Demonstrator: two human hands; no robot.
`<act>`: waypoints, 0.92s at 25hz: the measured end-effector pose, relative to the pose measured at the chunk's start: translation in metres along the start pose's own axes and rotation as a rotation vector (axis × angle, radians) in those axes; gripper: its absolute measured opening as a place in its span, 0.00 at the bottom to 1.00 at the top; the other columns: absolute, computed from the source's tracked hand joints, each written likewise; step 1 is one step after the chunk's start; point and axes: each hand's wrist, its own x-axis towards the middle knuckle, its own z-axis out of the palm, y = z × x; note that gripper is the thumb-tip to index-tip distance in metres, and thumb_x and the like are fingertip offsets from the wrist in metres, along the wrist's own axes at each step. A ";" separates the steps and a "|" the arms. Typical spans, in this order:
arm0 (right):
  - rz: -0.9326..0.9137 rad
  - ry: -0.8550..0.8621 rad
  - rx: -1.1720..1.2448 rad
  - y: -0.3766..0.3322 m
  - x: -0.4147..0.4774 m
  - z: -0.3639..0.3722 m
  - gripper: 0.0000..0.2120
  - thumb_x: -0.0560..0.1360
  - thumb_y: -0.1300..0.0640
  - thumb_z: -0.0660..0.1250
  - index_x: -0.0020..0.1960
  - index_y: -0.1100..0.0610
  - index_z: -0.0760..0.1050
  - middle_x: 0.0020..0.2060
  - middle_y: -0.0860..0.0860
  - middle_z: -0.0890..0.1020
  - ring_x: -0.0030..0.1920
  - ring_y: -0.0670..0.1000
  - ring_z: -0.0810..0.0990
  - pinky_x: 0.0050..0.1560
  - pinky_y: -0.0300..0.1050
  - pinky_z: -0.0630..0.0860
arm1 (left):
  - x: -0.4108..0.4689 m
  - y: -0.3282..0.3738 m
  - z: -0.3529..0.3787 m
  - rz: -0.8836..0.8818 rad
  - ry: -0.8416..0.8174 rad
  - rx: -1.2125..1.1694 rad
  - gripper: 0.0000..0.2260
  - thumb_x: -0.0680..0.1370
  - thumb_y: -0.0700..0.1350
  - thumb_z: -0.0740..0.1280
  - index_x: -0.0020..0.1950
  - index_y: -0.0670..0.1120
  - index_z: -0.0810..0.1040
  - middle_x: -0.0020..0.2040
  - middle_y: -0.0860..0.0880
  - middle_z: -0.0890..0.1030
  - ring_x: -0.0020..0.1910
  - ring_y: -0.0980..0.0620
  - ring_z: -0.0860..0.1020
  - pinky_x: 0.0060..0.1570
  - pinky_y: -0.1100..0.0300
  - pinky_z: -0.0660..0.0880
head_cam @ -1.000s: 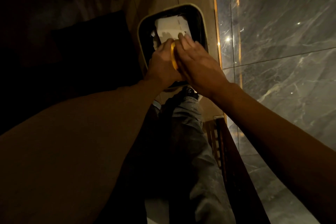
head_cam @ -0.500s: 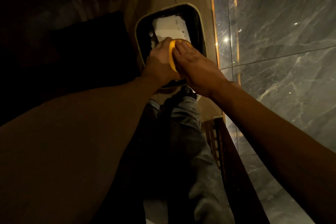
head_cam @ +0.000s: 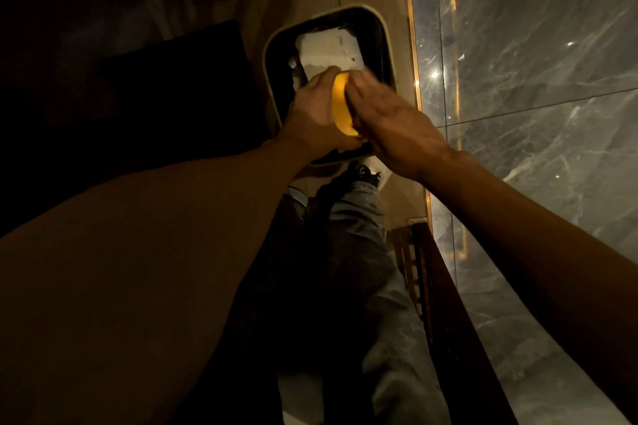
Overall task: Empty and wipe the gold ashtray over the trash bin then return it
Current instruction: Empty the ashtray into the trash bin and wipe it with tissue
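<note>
Dim light, view straight down my own arms. Landmark: the dark rounded-square trash bin with a pale rim [head_cam: 267, 79] on the tan tile floor.

Left of the bin: a black, unlit block [head_cam: 165, 90], its right edge just beside the bin's left rim. Cannot tell what it is. Little free floor on that side.

Over the bin's near half: my left hand [head_cam: 316, 117], fingers curled closed around the round gold metal ashtray [head_cam: 340, 103]. The ashtray is tipped on edge, its yellow side facing right, held above the bin's opening and inside the line of the rim. Only a narrow crescent of it shows between my hands.

Inside the bin, beyond the ashtray: crumpled white paper [head_cam: 328, 48] filling the far part of the opening.

Right of the ashtray, over the bin's near right corner: my right hand [head_cam: 390, 128], flat and loosely spread, fingers [head_cam: 362, 86] pressed against the ashtray's face. They are blurred. Cannot tell whether a cloth or tissue sits under them.

Below the bin's near rim: my grey-trousered legs [head_cam: 362, 252] and a shoe [head_cam: 366, 172], toe close to the bin.

Right of the bin: a thin strip of bare tile, then a lit gold trim line [head_cam: 412, 62] and the grey veined marble wall [head_cam: 535, 79]. A dark wooden edge [head_cam: 445, 304] runs along the wall nearer me.
</note>
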 end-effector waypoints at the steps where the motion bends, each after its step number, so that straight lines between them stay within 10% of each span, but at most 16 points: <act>1: -0.003 -0.075 0.013 0.001 -0.002 0.000 0.28 0.81 0.59 0.56 0.78 0.61 0.49 0.78 0.60 0.52 0.79 0.58 0.48 0.78 0.58 0.54 | 0.000 -0.002 0.000 0.004 -0.007 0.029 0.43 0.57 0.53 0.83 0.68 0.44 0.71 0.63 0.46 0.78 0.61 0.51 0.76 0.62 0.56 0.73; 5: -0.015 0.123 -0.055 0.000 -0.005 0.001 0.26 0.81 0.60 0.54 0.77 0.63 0.51 0.78 0.58 0.51 0.77 0.54 0.45 0.78 0.53 0.51 | 0.000 -0.007 0.002 0.016 0.012 0.059 0.43 0.56 0.56 0.81 0.66 0.44 0.71 0.61 0.46 0.79 0.61 0.46 0.78 0.61 0.54 0.75; 10: -0.027 -0.241 -0.001 0.016 -0.011 0.014 0.29 0.80 0.61 0.55 0.78 0.58 0.47 0.79 0.57 0.49 0.79 0.55 0.46 0.78 0.50 0.48 | -0.003 -0.013 0.001 0.003 -0.022 0.068 0.47 0.54 0.58 0.81 0.70 0.47 0.69 0.65 0.46 0.77 0.63 0.46 0.77 0.62 0.51 0.75; 18: -0.056 0.110 -0.066 0.011 -0.009 -0.004 0.26 0.83 0.58 0.55 0.78 0.62 0.51 0.78 0.57 0.50 0.78 0.53 0.47 0.78 0.49 0.51 | -0.004 -0.003 -0.002 0.035 -0.052 0.015 0.45 0.53 0.57 0.79 0.66 0.42 0.71 0.61 0.43 0.79 0.59 0.44 0.78 0.59 0.53 0.75; 23: -0.138 -0.045 -0.110 0.025 -0.012 0.002 0.26 0.82 0.55 0.54 0.78 0.61 0.51 0.78 0.59 0.54 0.78 0.56 0.50 0.78 0.51 0.53 | -0.001 -0.004 -0.003 0.030 -0.067 0.085 0.45 0.56 0.53 0.83 0.69 0.43 0.70 0.64 0.44 0.78 0.63 0.45 0.77 0.64 0.51 0.73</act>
